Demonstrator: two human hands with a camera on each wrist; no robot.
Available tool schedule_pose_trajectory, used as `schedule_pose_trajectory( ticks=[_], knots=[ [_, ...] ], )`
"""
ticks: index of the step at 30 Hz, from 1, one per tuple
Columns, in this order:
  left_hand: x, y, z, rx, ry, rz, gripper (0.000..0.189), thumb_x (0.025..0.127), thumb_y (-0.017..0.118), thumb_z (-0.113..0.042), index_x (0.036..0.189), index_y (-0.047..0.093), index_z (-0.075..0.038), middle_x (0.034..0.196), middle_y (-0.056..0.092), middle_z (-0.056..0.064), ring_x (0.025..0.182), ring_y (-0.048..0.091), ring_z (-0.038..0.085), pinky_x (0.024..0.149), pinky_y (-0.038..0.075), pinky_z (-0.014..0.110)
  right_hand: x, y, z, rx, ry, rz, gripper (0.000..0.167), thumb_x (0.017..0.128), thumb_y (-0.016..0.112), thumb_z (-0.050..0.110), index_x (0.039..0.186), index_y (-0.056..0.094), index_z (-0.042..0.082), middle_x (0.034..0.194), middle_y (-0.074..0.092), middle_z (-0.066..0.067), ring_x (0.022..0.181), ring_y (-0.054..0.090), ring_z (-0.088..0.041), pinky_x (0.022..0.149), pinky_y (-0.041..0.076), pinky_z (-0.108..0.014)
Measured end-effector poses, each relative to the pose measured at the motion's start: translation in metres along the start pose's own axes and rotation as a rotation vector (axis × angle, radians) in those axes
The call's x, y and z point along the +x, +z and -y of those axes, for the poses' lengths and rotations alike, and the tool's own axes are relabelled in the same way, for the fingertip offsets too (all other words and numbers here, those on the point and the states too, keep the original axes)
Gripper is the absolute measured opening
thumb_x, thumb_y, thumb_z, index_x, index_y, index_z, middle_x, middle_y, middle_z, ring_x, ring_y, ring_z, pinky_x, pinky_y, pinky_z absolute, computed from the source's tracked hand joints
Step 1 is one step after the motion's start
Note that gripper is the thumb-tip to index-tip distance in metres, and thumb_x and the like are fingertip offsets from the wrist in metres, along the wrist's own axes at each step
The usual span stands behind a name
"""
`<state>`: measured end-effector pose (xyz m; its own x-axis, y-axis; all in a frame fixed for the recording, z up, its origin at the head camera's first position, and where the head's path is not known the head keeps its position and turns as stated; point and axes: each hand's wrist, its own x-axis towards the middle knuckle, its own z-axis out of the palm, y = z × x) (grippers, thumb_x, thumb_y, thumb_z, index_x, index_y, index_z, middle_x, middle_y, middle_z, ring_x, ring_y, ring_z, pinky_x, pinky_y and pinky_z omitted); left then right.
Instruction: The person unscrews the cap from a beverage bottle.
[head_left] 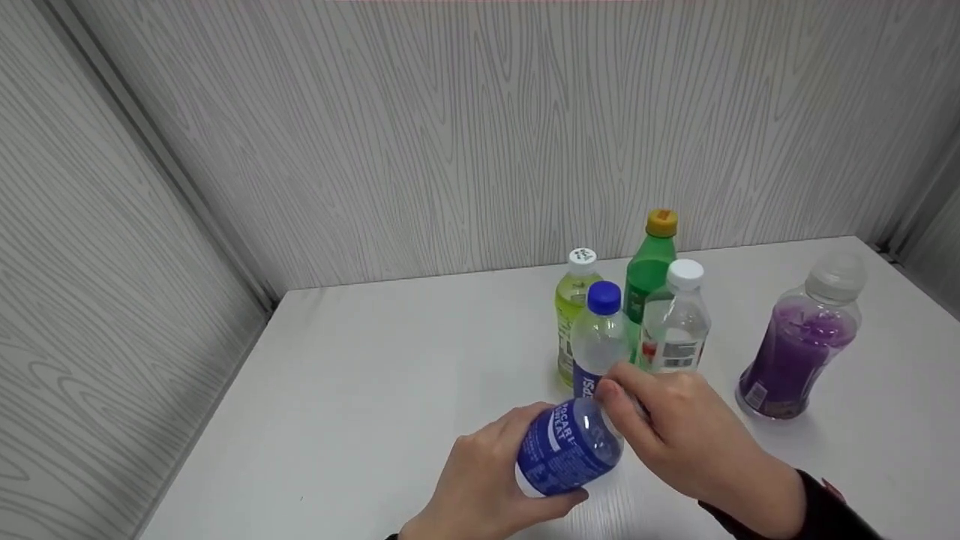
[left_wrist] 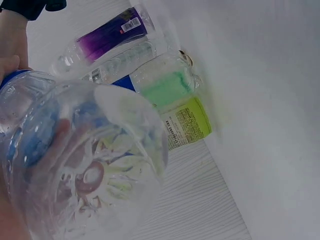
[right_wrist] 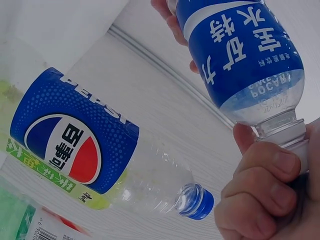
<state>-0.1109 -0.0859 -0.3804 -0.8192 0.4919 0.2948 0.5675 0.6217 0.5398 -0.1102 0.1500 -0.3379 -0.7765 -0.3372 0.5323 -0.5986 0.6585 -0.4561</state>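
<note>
A bottle with a blue Pocari Sweat label (head_left: pixel 564 450) is tilted over the front of the table. My left hand (head_left: pixel 487 472) grips it round the body, thumb below. My right hand (head_left: pixel 690 431) has its fingers curled round the bottle's top end; in the right wrist view the fingers (right_wrist: pixel 272 187) cover most of a white cap (right_wrist: pixel 300 150) at the neck. The clear bottle base fills the front of the left wrist view. Just behind the hands stands a Pepsi bottle (head_left: pixel 602 330) with a blue cap (right_wrist: pixel 204 205).
Close behind stand a yellow-green bottle (head_left: pixel 568 307), a green bottle (head_left: pixel 651 262) with an orange cap, and a clear bottle (head_left: pixel 679 322) with a white cap. Farther right is a bottle of purple liquid (head_left: pixel 799 352). Grey wood-grain panels (head_left: pixel 420 135) enclose the white table (head_left: pixel 360 375).
</note>
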Motion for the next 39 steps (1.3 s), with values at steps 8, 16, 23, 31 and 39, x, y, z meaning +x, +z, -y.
schedule_pose_trajectory(
  ticks=[8,16,23,31,39],
  knots=[
    [0.003,-0.005,0.002,-0.200,-0.067,0.147,0.073,0.083,0.085,-0.054,0.144,0.055,-0.027,0.133,0.071,-0.009,0.118,0.069,0.003,0.101,0.060,0.026,-0.001,0.001,-0.003,-0.027,-0.199,-0.099,0.018,0.096,0.066,0.001,0.093,0.064,0.018,0.063,0.048,0.014,0.064,0.048,0.009,0.053,0.044,-0.011],
    [0.004,-0.007,0.011,-0.376,-0.033,0.232,0.068,0.082,0.087,-0.048,0.141,0.058,-0.031,0.126,0.073,-0.012,0.109,0.067,-0.002,0.099,0.058,0.022,-0.001,0.000,-0.010,-0.001,-0.401,-0.113,0.021,0.089,0.070,-0.002,0.100,0.068,0.016,0.073,0.065,0.010,0.065,0.055,0.005,0.059,0.053,-0.011],
    [0.004,-0.006,0.011,-0.397,-0.052,0.238,0.068,0.083,0.087,-0.049,0.142,0.058,-0.032,0.128,0.072,-0.013,0.111,0.068,-0.002,0.102,0.057,0.021,-0.001,-0.003,-0.009,-0.035,-0.396,-0.113,0.021,0.089,0.071,0.002,0.103,0.070,0.017,0.083,0.074,0.009,0.069,0.061,0.002,0.064,0.058,-0.015],
    [0.004,-0.005,0.003,-0.230,-0.121,0.165,0.072,0.083,0.084,-0.057,0.144,0.055,-0.032,0.134,0.070,-0.013,0.121,0.068,0.002,0.105,0.059,0.028,-0.003,-0.006,-0.001,-0.040,-0.031,-0.080,0.016,0.100,0.069,0.029,0.112,0.073,0.019,0.063,0.050,0.019,0.060,0.042,0.009,0.051,0.042,-0.015],
    [0.002,0.004,0.006,0.088,0.052,-0.032,0.076,0.083,0.085,-0.056,0.141,0.055,-0.017,0.125,0.076,-0.003,0.111,0.076,0.012,0.093,0.064,0.027,0.003,-0.005,0.003,-0.099,0.133,0.056,0.025,0.106,0.062,0.033,0.087,0.072,0.021,0.054,0.040,0.016,0.053,0.039,0.005,0.049,0.038,-0.017]
  ],
)
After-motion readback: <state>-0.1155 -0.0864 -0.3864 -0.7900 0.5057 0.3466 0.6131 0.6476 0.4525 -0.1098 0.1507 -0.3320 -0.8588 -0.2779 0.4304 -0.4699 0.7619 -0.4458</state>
